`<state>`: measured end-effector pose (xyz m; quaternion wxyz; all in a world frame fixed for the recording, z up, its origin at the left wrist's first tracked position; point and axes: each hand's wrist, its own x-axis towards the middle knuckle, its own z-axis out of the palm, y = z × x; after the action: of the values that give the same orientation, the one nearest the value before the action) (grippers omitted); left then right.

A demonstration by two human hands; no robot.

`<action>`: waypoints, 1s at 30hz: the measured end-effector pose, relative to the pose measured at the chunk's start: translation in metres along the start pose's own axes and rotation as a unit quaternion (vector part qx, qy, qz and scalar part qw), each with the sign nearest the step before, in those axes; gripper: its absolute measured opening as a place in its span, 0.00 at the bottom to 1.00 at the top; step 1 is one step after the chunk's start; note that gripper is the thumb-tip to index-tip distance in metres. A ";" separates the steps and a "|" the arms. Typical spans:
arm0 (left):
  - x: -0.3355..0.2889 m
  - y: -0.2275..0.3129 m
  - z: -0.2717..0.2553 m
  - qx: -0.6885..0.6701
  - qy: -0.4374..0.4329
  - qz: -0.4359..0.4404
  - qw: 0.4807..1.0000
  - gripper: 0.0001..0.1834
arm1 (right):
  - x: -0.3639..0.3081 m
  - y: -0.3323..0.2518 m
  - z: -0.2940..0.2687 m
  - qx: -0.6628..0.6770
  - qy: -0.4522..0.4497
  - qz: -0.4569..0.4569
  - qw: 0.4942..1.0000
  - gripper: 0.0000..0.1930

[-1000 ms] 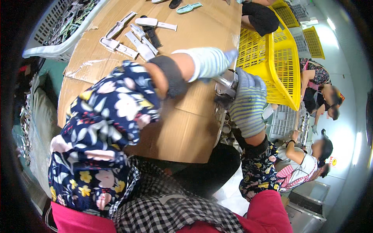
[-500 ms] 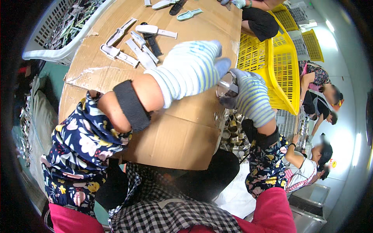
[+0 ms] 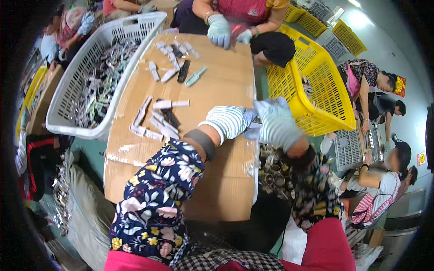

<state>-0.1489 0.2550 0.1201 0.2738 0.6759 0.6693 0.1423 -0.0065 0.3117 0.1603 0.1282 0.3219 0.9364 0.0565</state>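
Note:
My left hand (image 3: pixel 228 123), in a striped white and blue glove, reaches over the cardboard sheet (image 3: pixel 221 180) with its fingers closed together. Its fingertips meet those of my right hand (image 3: pixel 275 123), gloved alike and smeared by motion, at the sheet's right edge. A small dark, shiny bit shows between them; the gloves hide most of it, so its kind cannot be told. Left of my left hand lies a group of long white plastic pieces (image 3: pixel 143 131), with a black one (image 3: pixel 170 118) among them. Further off are more white pieces, a black piece (image 3: pixel 183 71) and a pale green piece (image 3: pixel 196 76).
At the left stands a white basket (image 3: pixel 58 108) heaped with plastic pieces. A yellow basket (image 3: pixel 334 110) is at the right, close to my right hand. Below that hand lies a heap of metal rings (image 3: pixel 273 174). Across the sheet, a co-worker's gloved hand (image 3: pixel 219 30) rests on the far edge.
The view has shifted, showing more of the far side. My hands have come together; the clear, shiny piece seen in my right hand is now mostly hidden.

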 end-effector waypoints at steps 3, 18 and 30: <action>0.039 -0.018 -0.006 -0.019 -0.052 -0.038 0.998 0.34 | -0.008 -0.013 0.011 0.001 0.111 0.012 0.994 0.45; 0.117 -0.068 -0.013 0.008 0.022 -0.034 0.999 0.34 | 0.058 0.022 0.016 0.016 0.182 -0.035 0.983 0.39; 0.129 -0.048 -0.036 0.087 0.063 -0.040 0.993 0.24 | 0.104 0.060 0.009 0.054 0.132 -0.056 0.988 0.40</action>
<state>-0.2006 0.3856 0.0996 0.1767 0.6593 0.7217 0.1153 -0.0480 0.4232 0.1416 -0.0116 0.2649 0.9634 0.0403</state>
